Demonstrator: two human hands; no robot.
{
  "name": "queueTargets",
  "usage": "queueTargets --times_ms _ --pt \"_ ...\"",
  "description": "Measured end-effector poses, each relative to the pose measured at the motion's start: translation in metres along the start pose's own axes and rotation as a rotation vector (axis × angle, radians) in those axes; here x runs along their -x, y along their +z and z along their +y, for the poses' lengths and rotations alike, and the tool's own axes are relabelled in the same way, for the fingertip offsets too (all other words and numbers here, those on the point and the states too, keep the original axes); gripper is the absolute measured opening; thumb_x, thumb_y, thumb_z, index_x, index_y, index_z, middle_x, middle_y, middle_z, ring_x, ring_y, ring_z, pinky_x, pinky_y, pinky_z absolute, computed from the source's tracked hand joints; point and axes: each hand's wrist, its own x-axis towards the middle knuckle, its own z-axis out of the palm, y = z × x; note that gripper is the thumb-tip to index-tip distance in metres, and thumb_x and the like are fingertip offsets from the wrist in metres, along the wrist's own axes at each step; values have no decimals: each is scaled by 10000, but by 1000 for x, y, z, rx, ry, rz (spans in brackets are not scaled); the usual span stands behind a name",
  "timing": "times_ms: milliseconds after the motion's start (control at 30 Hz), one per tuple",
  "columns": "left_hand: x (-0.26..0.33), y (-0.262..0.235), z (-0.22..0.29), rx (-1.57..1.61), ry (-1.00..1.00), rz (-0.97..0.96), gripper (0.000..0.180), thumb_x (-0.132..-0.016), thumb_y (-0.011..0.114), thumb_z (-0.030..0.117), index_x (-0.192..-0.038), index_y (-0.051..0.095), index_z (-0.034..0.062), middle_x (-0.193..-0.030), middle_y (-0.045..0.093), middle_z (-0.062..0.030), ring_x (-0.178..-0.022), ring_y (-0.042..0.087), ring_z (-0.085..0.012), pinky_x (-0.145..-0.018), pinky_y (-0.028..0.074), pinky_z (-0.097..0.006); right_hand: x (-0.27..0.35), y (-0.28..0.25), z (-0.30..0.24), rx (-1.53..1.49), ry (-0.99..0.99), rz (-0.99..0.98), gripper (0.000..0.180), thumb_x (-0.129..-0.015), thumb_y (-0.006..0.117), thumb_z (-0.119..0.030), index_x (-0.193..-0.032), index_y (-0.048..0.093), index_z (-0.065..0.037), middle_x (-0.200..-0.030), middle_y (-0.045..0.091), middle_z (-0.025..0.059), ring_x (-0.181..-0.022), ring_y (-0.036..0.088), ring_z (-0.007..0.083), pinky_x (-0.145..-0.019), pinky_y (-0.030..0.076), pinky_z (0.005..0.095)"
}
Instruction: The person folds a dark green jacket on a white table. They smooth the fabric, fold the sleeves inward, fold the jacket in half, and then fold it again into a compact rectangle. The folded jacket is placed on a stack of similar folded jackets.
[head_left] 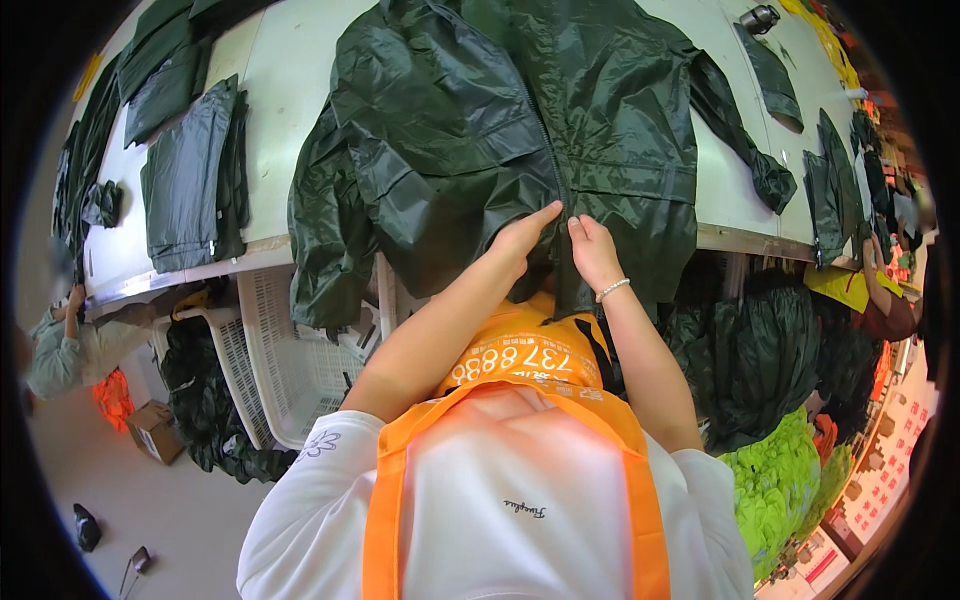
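A dark green, shiny rain jacket (620, 120) lies spread over the table edge, its front panels and lower hem toward me. The front zipper runs down to where my hands meet. My left hand (525, 238) pinches the zipper edge near its lower end, index finger along the zipper. Right beside it, my right hand (595, 250) grips the other front edge, with the fingers curled and the thumb up. What exactly lies between the fingertips is too small to make out. One jacket sleeve hangs off the table at the left; the other stretches over the tabletop at the right.
The pale tabletop (285, 80) carries folded dark green garments (185, 180) at left and more (832, 190) at right. White plastic baskets (300, 370) stand below at left. Dark garments (750, 350) and a lime-green pile (770, 480) are below right. Other people work at both sides.
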Motion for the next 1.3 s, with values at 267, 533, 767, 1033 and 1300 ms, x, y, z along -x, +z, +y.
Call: queueTargets --times_ms 267,533,767,1033,1300 --pt "3 9 17 -64 -76 -88 386 -837 671 324 -1046 626 3 -1017 666 -103 -883 629 -221 -808 491 -326 -6 -27 31 400 -94 247 160 -830 631 -175 -858 564 -32 -837 597 162 -824 572 376 -707 460 441" --pt "-14 -1 25 -291 -52 -14 286 -859 629 329 -938 652 55 -883 656 -63 -770 616 -173 -725 491 -313 9 -7 -36 135 -180 41 227 -761 694 -150 -922 578 -40 -906 580 124 -820 599 299 -703 494 381" --pt "0 -8 41 -84 -115 -183 355 -914 541 402 -915 642 61 -860 665 -58 -761 631 -185 -660 516 -321 -1 -8 -25 232 -356 72 185 -740 683 -73 -891 583 -36 -883 582 120 -777 600 304 -686 497 388" --pt "-4 7 21 -401 59 36 502 -722 775 388 -985 661 -24 -1037 654 -122 -914 609 -188 -813 447 -294 -7 -6 -18 -121 -73 104 127 -766 691 -93 -778 593 -14 -678 625 75 -604 611 166 -587 491 294" --pt "-18 10 7 -380 73 57 309 -757 742 319 -799 670 22 -803 651 -71 -729 590 -144 -691 444 -278 -1 -18 -8 -656 417 -115 89 -784 661 -63 -788 619 15 -667 617 49 -602 600 113 -552 495 221"
